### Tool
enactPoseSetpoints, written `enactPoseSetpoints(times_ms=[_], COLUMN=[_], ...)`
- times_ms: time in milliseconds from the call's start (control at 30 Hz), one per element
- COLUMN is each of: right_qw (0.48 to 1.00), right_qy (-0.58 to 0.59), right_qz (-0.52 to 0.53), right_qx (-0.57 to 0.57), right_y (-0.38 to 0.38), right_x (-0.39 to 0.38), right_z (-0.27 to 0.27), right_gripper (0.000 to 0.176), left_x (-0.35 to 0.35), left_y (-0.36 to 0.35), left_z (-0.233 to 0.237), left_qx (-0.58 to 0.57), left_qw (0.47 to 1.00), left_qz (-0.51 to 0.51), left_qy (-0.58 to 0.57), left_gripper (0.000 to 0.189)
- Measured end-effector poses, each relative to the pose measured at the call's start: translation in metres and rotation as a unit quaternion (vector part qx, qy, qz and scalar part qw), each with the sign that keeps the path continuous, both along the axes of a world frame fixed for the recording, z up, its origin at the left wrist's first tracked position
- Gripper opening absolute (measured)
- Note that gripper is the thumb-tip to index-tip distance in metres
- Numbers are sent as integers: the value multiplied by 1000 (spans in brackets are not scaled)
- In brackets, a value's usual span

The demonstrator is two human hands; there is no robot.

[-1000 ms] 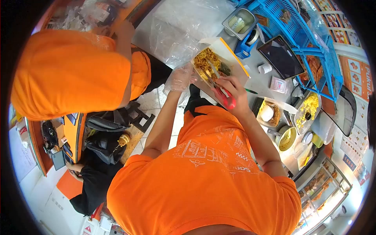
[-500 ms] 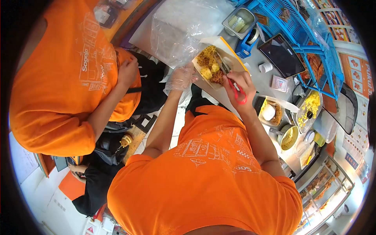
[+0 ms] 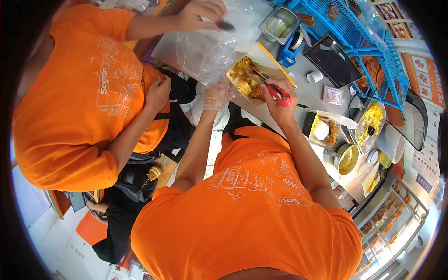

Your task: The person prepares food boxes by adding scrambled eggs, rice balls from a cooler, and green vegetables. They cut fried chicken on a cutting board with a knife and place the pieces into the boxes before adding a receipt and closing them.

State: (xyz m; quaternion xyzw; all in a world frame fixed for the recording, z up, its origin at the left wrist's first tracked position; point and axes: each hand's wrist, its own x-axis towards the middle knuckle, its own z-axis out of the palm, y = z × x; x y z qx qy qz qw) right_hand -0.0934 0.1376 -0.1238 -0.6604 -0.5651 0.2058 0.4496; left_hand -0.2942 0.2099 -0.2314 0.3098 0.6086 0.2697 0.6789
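Note:
A paper food box (image 3: 275, 63) with its lid folded up stands at the counter's edge, holding yellow noodles (image 3: 243, 65), yellow egg-like pieces (image 3: 243, 87) and brown fried pieces (image 3: 256, 92). My right hand (image 3: 280, 99) grips red-handled scissors (image 3: 283, 100), their blades pointing down into the food. In a clear plastic glove, my left hand (image 3: 216, 95) is at the box's near left corner, fingers bent against its edge. Exactly how the fingertips hold the edge is hard to see.
At left a co-worker's hand (image 3: 200, 16) holds a small dark object over plastic bags (image 3: 205, 51). Rightward are a metal tin (image 3: 280, 24), tape dispenser (image 3: 288, 55), tablet (image 3: 332, 62), second food box (image 3: 323, 129), saucepan (image 3: 347, 159) and blue rack (image 3: 380, 70).
The co-worker's hand has come in over the plastic bags with a dark object. My scissors have shifted slightly within the box, their handles now closer together. My left hand stays by the box.

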Motion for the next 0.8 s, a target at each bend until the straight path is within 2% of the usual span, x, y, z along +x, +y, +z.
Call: enactPoseSetpoints(times_ms=[133, 200, 333, 400, 433, 533, 567, 633, 700, 767, 800], right_qw=[992, 968, 975, 993, 993, 998, 998, 998, 999, 988, 979], right_qy=[-83, -157, -123, -83, -83, 59, 60, -24, 14, -99, -137], right_qz=[61, 198, 182, 74, 74, -9, -11, -4, 4, 81, 136], right_qx=[79, -1, 15, 43, 43, 0, 2, 56, 41, 91, 62], right_y=[-8, -19, -28, -33, -31, -12, -8, 0, -8, -17, -22], right_x=[1, 5, 3, 2, 1, -6, -1, 2, 0, -2, 2], right_z=[21, 25, 32, 29, 27, 4, -3, -1, 7, 15, 17], right_gripper=[22, 22, 25, 28, 28, 24, 24, 21, 22, 24, 27], left_x=[-6, -8, -10, -12, -12, -12, -11, -8, -9, -11, -15], left_y=[-1, -3, -1, -3, -3, -4, -4, -2, -4, -5, -6], left_z=[-6, -7, -14, -17, -18, -17, -16, -9, -3, -5, -7], left_qx=[-3, -4, -17, -11, -3, -4, -3, -21, -17, -16, -4], left_qw=[1000, 1000, 1000, 1000, 1000, 1000, 1000, 1000, 1000, 1000, 1000], left_qz=[21, 16, -3, -3, -4, -12, -14, -21, -12, -2, -2], left_qy=[-20, -16, -18, -7, 3, -5, -4, -3, 4, 7, -3], left_gripper=[47, 47, 48, 48, 48, 47, 47, 46, 46, 46, 47])
